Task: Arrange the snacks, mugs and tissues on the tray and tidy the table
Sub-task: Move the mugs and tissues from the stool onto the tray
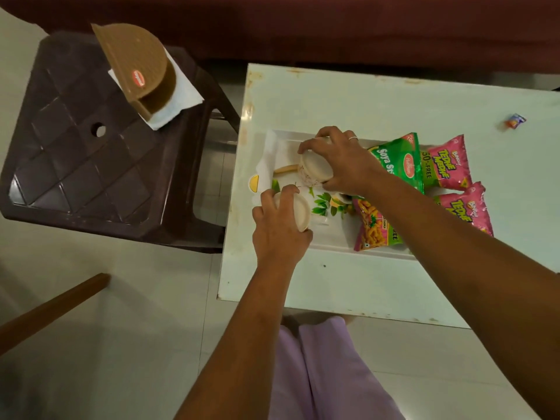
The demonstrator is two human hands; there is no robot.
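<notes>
On the tray (pixel 333 242), two upturned mugs, near mug (pixel 298 212) in left hand (pixel 277 227), far mug (pixel 315 171) in right hand (pixel 342 160), both half hidden.

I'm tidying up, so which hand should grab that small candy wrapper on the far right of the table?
Probably the right hand: it is nearer the small colourful candy wrapper on the white table. The left hand is farther. Both grip upturned cream mugs.
</notes>
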